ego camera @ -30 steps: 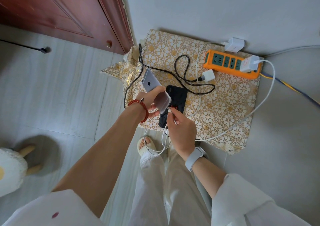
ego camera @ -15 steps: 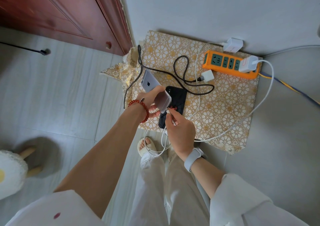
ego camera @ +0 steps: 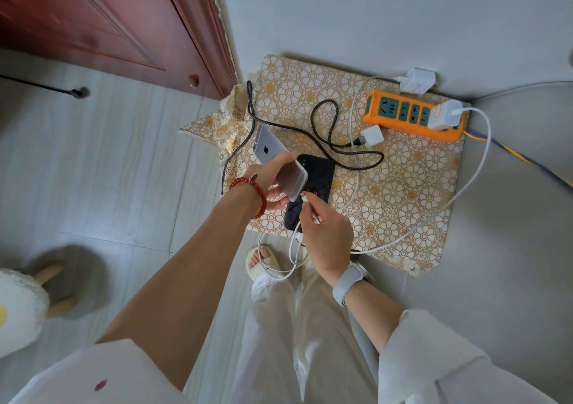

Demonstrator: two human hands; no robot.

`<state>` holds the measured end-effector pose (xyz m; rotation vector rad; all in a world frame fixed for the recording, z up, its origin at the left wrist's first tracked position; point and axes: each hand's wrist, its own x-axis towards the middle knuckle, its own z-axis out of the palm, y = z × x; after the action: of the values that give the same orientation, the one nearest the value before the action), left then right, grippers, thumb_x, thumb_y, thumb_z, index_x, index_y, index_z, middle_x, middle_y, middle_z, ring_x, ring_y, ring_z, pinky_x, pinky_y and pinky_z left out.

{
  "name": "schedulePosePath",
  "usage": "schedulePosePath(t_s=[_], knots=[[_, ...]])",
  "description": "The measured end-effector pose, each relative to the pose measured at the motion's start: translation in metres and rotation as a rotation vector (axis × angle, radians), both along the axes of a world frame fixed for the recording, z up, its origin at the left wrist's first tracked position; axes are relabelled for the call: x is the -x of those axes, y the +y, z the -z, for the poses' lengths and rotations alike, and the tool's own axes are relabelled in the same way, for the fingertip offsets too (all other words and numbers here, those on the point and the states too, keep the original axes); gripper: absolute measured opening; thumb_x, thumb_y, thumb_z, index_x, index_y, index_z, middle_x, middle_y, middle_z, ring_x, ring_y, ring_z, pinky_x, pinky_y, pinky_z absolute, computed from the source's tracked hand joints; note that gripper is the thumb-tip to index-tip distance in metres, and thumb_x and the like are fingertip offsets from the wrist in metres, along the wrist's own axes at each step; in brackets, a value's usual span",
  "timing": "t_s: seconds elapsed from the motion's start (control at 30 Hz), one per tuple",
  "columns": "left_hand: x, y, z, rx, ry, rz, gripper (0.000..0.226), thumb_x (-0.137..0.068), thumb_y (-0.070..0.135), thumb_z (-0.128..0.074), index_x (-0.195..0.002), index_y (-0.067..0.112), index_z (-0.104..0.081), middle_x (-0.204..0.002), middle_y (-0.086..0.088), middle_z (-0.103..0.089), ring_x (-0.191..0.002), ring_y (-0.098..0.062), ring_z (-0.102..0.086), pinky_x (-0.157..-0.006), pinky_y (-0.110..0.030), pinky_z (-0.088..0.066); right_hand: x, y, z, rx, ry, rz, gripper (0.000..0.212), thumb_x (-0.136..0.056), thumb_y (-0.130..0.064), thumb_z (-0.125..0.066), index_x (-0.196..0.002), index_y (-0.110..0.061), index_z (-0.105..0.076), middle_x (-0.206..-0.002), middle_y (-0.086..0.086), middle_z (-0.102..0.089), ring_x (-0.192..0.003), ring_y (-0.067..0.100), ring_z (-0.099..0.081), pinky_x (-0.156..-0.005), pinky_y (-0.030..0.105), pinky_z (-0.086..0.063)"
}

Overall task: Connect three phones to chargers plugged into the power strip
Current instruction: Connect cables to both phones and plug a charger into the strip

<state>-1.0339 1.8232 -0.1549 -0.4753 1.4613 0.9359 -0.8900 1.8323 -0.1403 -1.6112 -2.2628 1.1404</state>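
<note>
The left hand [ego camera: 266,175] is gripping a silver-grey smartphone [ego camera: 276,161] back-up above the gold floral-patterned mat [ego camera: 403,186], its fingers closed around the phone's lower half; the right hand [ego camera: 325,233] is pinching the small white plug of a thin white charging cable [ego camera: 477,174] between thumb and forefinger, holding it right at the phone's bottom edge (whether it is seated in the port cannot be told). That cable is running in a wide loop to a white charger block [ego camera: 445,114] sitting in the orange power strip [ego camera: 412,115] at the mat's far right corner; a black smartphone [ego camera: 319,180] is lying flat on the mat just under the hands; a black braided cable [ego camera: 322,136] is coiling across the mat to a second white charger block [ego camera: 373,136] lying loose beside the strip; a third white charger block [ego camera: 418,80] is resting against the wall behind the strip.
</note>
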Motion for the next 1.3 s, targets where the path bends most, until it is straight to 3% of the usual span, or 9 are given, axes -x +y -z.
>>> schedulePosePath(t_s=[0.13,0.27,0.53,0.8,0.87,0.97,1.1,1.3], knots=[[0.001,-0.001,0.001,0.001,-0.003,0.0,0.05,-0.071,0.036,-0.069,-0.11,0.011,-0.051,-0.094,-0.006,-0.058,-0.078,-0.018,-0.059,-0.071,-0.035,-0.055,0.003,0.004,-0.003,-0.027,-0.003,-0.02,0.021,-0.087,-0.017,-0.052,-0.099,-0.019,-0.07,-0.053,-0.002,-0.057,-0.045,0.018,-0.042,-0.043,0.024,-0.033],[0.002,0.0,0.001,0.004,-0.015,-0.013,0.046,-0.071,0.036,-0.07,-0.105,0.012,-0.052,-0.088,-0.005,-0.059,-0.076,-0.018,-0.059,-0.068,-0.035,-0.055,0.001,0.003,-0.008,-0.021,0.01,-0.049,0.02,-0.087,-0.017,-0.052,-0.095,-0.018,-0.07,-0.055,0.005,-0.063,-0.047,0.024,-0.052,-0.045,0.035,-0.045],[0.002,0.001,0.003,0.009,-0.003,-0.01,0.047,-0.07,0.037,-0.07,-0.105,0.012,-0.052,-0.09,-0.005,-0.059,-0.077,-0.018,-0.059,-0.076,-0.038,-0.055,0.003,0.006,-0.005,-0.008,-0.001,-0.03,0.023,-0.087,-0.017,-0.052,-0.103,-0.019,-0.069,-0.05,-0.006,-0.049,-0.044,0.016,-0.04,-0.045,0.028,-0.036],[0.002,0.002,0.001,0.002,-0.019,-0.025,0.046,-0.071,0.036,-0.07,-0.105,0.013,-0.051,-0.089,-0.005,-0.059,-0.078,-0.018,-0.06,-0.072,-0.037,-0.055,0.005,0.008,-0.009,-0.037,-0.013,-0.045,0.022,-0.087,-0.017,-0.053,-0.102,-0.019,-0.07,-0.055,0.005,-0.064,-0.046,0.018,-0.047,-0.046,0.033,-0.042],[0.002,0.003,0.0,0.007,-0.017,-0.021,0.049,-0.071,0.036,-0.07,-0.108,0.012,-0.051,-0.089,-0.005,-0.059,-0.077,-0.018,-0.06,-0.07,-0.036,-0.055,0.006,0.009,-0.009,-0.034,-0.041,-0.067,0.021,-0.088,-0.018,-0.052,-0.099,-0.019,-0.07,-0.049,-0.001,-0.057,-0.044,0.017,-0.044,-0.045,0.03,-0.038],[0.001,0.002,-0.001,0.008,-0.009,0.006,0.048,-0.072,0.036,-0.069,-0.109,0.011,-0.05,-0.086,-0.004,-0.059,-0.075,-0.017,-0.059,-0.061,-0.032,-0.055,0.005,0.011,-0.009,-0.063,-0.125,-0.134,0.021,-0.089,-0.017,-0.049,-0.079,-0.014,-0.067,-0.04,-0.008,-0.035,-0.039,0.011,-0.029,-0.043,0.024,-0.024],[-0.004,0.0,0.001,0.018,0.021,0.024,0.044,-0.073,0.034,-0.068,-0.106,0.01,-0.05,-0.083,-0.003,-0.057,-0.074,-0.016,-0.059,-0.057,-0.03,-0.052,0.009,0.017,-0.013,-0.033,-0.285,-0.286,0.027,-0.093,-0.021,-0.041,-0.081,-0.009,-0.062,-0.066,0.011,-0.064,-0.057,0.026,-0.045,-0.05,0.028,-0.025],[-0.005,-0.001,0.003,0.047,0.039,0.038,0.042,-0.074,0.032,-0.066,-0.105,0.01,-0.049,-0.081,-0.003,-0.054,-0.069,-0.015,-0.055,-0.054,-0.029,-0.049,0.015,0.016,-0.011,0.037,-0.35,-0.296,0.029,-0.095,-0.024,-0.038,-0.096,-0.008,-0.062,-0.088,0.014,-0.069,-0.081,0.032,-0.06,-0.06,0.029,-0.032]])
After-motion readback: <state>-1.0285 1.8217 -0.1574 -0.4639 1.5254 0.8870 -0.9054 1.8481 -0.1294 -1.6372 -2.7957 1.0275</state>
